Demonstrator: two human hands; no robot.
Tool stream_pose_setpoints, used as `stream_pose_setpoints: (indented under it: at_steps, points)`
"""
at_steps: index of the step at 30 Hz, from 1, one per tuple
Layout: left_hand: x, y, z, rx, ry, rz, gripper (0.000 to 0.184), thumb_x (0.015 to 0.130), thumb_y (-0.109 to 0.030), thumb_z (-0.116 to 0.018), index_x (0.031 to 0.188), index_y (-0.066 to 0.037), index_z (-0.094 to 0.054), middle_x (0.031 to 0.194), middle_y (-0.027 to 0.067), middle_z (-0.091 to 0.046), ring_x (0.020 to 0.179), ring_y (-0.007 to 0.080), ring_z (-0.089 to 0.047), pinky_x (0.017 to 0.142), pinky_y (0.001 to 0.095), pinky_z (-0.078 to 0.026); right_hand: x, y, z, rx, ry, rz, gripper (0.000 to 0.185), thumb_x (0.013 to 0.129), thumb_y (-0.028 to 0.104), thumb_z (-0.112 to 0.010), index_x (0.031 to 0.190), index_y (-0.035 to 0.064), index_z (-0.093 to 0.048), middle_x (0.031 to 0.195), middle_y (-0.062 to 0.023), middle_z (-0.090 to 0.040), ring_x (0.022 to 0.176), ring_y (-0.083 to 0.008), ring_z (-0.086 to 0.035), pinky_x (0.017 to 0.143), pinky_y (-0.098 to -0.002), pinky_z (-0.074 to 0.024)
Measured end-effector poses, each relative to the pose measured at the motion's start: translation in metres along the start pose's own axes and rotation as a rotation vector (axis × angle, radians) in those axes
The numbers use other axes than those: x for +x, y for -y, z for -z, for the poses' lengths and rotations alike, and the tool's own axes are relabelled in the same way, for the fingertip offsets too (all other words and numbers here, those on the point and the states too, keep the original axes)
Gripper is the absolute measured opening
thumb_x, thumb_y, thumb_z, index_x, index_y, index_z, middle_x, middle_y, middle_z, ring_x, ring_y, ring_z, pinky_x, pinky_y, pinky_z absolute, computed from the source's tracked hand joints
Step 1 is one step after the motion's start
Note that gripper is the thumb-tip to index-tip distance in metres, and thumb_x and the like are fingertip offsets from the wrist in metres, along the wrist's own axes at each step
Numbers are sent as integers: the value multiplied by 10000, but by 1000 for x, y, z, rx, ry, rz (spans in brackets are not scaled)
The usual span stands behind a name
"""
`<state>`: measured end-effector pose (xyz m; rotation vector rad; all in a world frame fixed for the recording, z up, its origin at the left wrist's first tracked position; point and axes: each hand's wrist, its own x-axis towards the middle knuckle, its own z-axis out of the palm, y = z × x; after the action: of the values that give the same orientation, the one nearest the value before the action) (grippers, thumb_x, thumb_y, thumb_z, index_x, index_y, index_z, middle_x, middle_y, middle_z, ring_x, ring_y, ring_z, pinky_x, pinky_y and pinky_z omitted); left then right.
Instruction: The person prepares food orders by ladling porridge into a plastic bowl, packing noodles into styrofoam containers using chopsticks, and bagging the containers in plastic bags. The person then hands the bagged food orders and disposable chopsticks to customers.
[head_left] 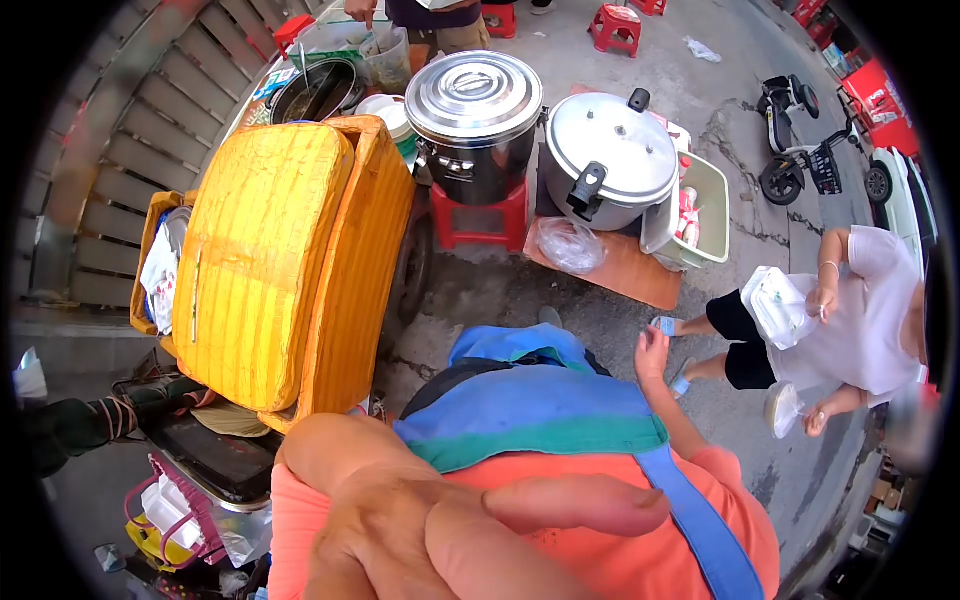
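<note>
My left hand is raised very close to the camera, its thumb stretched out to the right. The lower frame edge cuts off its other fingers, and nothing shows in it. My right hand hangs by my right side with loosely spread fingers, holding nothing. Between them lies the blue apron over my orange shirt. Ahead of me are a yellow taped box with its lid on, a steel pot on a red stool, and a large pressure cooker. A plastic bag lies below the cooker.
At right, a person holds a white foam box and a bagged bowl. A pale bin with bottles adjoins the cooker. A scooter stands farther off. A pink basket sits lower left; a metal fence runs behind.
</note>
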<state>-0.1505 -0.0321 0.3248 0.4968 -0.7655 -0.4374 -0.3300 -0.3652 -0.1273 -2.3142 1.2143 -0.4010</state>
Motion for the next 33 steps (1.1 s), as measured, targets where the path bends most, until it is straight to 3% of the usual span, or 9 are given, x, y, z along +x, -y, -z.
stream_pose_setpoints:
  at_steps: [4,7,10,11,12,16,19,22,33]
  points:
    - [10,12,-2,52,-121,2,207,917,-240,-476,772,-99,-519,790,-14,-675,867,218,-515,997,654,-167,122,126,-10,175,61,450,164,822,161,-599,873,12,-556,837,-154,-545,775,-302,-563,697,-374,-463]
    - [39,30,34,6,-7,58,285,948,-259,-429,718,-119,-524,769,-8,-688,842,231,-516,997,688,-118,217,172,-27,111,24,404,248,835,267,-586,824,22,-550,821,-168,-565,770,-329,-562,699,-403,-459]
    - [71,63,80,184,64,-155,340,832,-474,-587,964,-166,-535,982,-15,-551,1233,261,-335,1095,541,-150,304,201,-40,-71,13,298,386,835,398,-577,820,12,-560,825,-187,-593,776,-351,-575,718,-420,-458]
    - [72,74,96,389,-69,-172,402,852,-514,-530,1053,-166,-519,1099,43,-536,1244,331,-334,1075,552,-195,321,214,-37,-199,37,277,415,833,426,-569,848,11,-568,851,-193,-602,815,-355,-584,731,-415,-465]
    - [74,85,114,591,-176,-178,457,838,-516,-557,1080,-135,-486,1186,110,-531,1163,370,-426,966,511,-347,339,228,-33,-328,61,260,446,831,453,-561,877,10,-577,877,-200,-611,855,-359,-594,744,-410,-472]
    - [36,125,190,729,-440,173,271,866,-224,-583,996,8,-531,1037,159,-570,985,250,-552,923,398,-412,388,250,-38,-587,406,159,570,842,534,-467,1074,30,-598,1072,-199,-607,976,-332,-596,823,-423,-468]
    - [-4,155,206,661,-773,491,143,881,-32,-515,1017,2,-542,1013,107,-597,959,180,-568,906,314,-424,407,236,-51,-585,391,221,451,849,419,-437,991,49,-652,999,-183,-637,926,-314,-617,820,-427,-450]
    - [-39,179,214,664,-859,661,124,884,-48,-542,997,1,-555,1000,89,-607,936,146,-574,872,276,-440,413,240,-52,-599,343,299,384,832,335,-430,909,49,-674,925,-173,-653,885,-306,-627,807,-423,-441]
    - [-32,168,229,927,-912,649,115,878,-39,-555,986,-1,-555,978,65,-606,918,129,-572,850,256,-448,413,209,-47,-516,378,499,329,806,289,-460,769,42,-674,792,-160,-652,751,-309,-619,771,-424,-433]
